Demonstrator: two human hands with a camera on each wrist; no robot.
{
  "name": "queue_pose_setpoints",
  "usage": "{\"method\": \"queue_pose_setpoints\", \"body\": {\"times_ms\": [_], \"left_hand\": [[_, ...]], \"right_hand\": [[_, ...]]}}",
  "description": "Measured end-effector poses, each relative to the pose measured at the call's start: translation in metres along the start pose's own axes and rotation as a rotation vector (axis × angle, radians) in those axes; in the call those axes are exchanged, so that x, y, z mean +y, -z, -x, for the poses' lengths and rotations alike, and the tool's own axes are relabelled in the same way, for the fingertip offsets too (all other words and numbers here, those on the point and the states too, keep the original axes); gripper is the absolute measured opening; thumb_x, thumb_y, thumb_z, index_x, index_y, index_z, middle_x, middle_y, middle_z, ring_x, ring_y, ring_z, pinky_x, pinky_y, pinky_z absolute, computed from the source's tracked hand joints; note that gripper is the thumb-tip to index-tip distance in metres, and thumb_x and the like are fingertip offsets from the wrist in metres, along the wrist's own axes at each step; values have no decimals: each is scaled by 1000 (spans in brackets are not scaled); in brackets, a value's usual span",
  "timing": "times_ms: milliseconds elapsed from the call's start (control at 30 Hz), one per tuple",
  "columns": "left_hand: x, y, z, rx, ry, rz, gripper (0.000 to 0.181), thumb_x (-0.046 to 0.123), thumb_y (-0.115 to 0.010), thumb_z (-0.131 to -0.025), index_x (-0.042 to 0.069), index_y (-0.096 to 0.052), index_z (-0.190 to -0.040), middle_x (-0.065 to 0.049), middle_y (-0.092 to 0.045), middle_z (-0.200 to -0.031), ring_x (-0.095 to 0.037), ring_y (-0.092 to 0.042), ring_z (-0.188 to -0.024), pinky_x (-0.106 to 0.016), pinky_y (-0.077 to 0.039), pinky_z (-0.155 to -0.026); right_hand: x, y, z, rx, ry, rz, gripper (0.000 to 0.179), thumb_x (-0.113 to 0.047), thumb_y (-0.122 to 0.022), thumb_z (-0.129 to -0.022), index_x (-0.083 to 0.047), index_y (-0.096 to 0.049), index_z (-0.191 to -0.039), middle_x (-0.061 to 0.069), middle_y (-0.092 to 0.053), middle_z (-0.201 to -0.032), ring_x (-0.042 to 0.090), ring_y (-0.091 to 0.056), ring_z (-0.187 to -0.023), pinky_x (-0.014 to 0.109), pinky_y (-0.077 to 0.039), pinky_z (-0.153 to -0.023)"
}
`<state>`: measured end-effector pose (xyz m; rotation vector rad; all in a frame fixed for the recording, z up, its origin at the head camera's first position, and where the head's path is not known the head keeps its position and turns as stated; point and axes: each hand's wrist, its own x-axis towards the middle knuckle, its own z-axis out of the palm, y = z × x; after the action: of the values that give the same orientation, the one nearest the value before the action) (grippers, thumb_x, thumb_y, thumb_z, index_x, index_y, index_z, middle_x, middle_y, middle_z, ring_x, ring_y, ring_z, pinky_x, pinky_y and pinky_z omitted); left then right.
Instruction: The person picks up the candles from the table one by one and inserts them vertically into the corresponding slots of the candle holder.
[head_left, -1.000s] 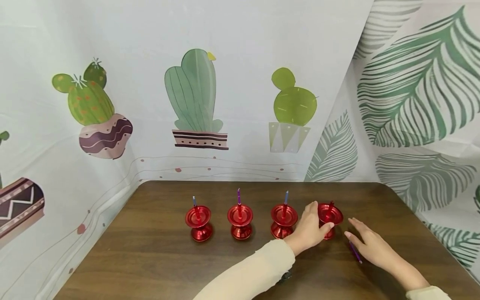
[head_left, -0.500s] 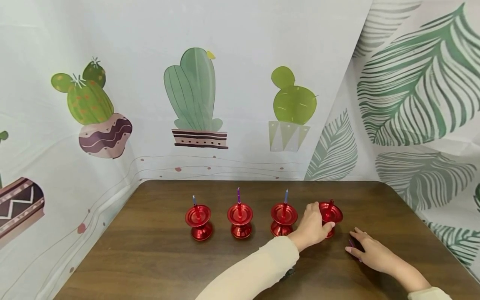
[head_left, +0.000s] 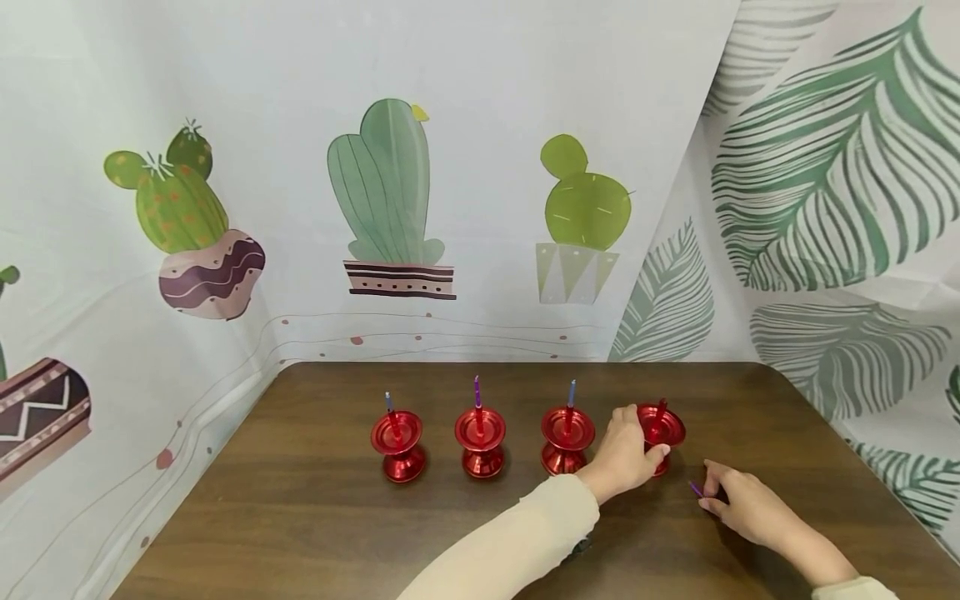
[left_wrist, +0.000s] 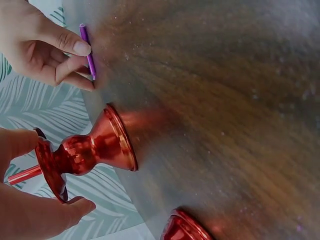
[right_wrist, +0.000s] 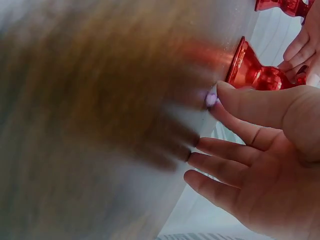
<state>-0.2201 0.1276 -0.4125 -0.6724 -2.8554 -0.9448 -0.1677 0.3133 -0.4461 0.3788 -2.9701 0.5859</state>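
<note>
At the right end of a row stands a shiny red candle holder [head_left: 663, 427], upright, with no candle in its central tube. My left hand [head_left: 624, 454] grips its dish by the rim, thumb on the near side and fingers on the far side; the left wrist view shows the holder's tube [left_wrist: 25, 175] between them. To its right, my right hand [head_left: 750, 504] pinches a thin purple candle [left_wrist: 87, 50] between thumb and index finger, low over the table. The other right fingers are spread in the right wrist view, where only the end of the candle [right_wrist: 211, 99] shows.
Further left along the brown wooden table [head_left: 300, 517] stand more red holders: one with a blue candle [head_left: 572, 393], one with a purple candle [head_left: 477, 392], one with a short blue candle [head_left: 389, 402]. A patterned cloth [head_left: 495, 208] hangs behind the table.
My right hand has come down over the purple candle lying on the table and now pinches it. My left hand has shifted slightly right and stays on the holder.
</note>
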Motion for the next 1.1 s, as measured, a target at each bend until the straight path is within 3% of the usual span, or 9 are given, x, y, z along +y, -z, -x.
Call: {"method": "queue_pose_setpoints", "body": {"times_ms": [167, 333, 433, 567, 900, 1100], "left_hand": [[-1, 0, 1, 12, -9, -9, 62, 31, -72, -87, 0, -45, -134, -7, -52, -123, -15, -52, -117, -20, -43, -97], [-1, -2, 1, 23, -20, -19, 62, 31, -72, -87, 0, -46, -134, -8, -53, -121, -15, -52, -117, -20, -43, -97], [-2, -2, 1, 22, -22, -14, 62, 31, -72, -86, 0, -46, -133, -7, -53, -121, -15, -52, -117, -20, -43, -97], [-2, -2, 2, 17, -22, -5, 62, 31, -72, -86, 0, -46, -134, -7, -53, -120, -15, -52, -116, -20, -43, -98], [-2, 0, 1, 20, -41, -21, 61, 31, -71, -87, 0, -45, -133, -8, -52, -120, -16, -52, -116, -20, -43, -98], [-2, 0, 1, 17, -32, -18, 61, 31, -71, -87, 0, -45, -133, -7, -52, -121, -16, -52, -117, -20, -43, -98]], "right_hand": [[0, -3, 1, 16, 17, 18, 33, 0, -74, -78, -13, -46, -68, 41, -55, -114, 18, -53, -69, 30, -41, -58], [0, -6, 3, 32, 48, 24, 34, 5, -72, -77, -12, -45, -69, 37, -57, -113, 32, -64, -85, 30, -44, -59], [-1, -5, 2, 49, 32, 11, 32, 7, -70, -78, -11, -45, -70, 19, -60, -89, 25, -60, -76, 29, -42, -56], [-3, 0, -3, 88, -7, -16, 27, 8, -65, -81, -8, -46, -74, 0, -42, -71, 13, -40, -62, 26, -35, -53], [-9, 17, -14, 321, -41, -35, 17, 10, -62, -82, -3, -51, -78, 4, -54, -66, 20, -48, -59, 37, -40, -52], [-15, 29, -21, 451, -34, -66, 7, 11, -61, -83, 6, -61, -88, 12, -62, -74, 27, -56, -63, 45, -44, -54]]}}
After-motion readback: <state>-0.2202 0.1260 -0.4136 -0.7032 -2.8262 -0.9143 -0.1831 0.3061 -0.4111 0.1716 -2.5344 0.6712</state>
